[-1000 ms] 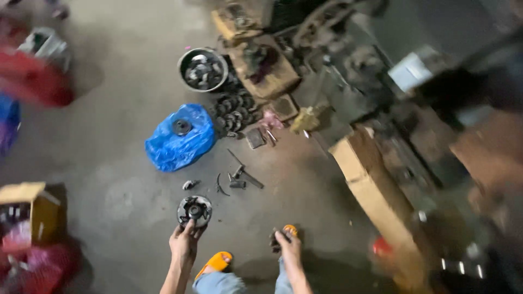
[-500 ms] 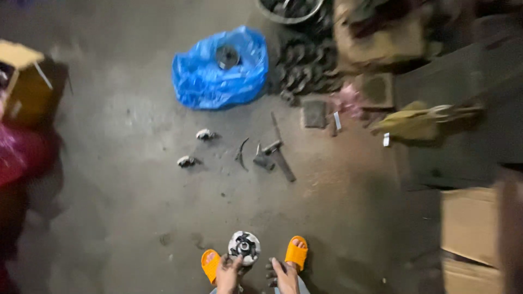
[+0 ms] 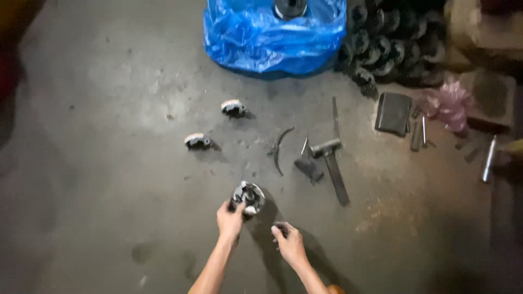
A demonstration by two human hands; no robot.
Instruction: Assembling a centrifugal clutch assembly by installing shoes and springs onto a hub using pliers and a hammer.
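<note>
Gripping round metal hub (image 3: 249, 196) in left hand (image 3: 229, 220), open face upward

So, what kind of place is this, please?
Probably a mechanic's or repair workshop. The left hand grips a round metal part on a stained concrete floor. A hammer-like tool lies nearby, and a pile of dark round parts sits beside a blue plastic bag.
</note>
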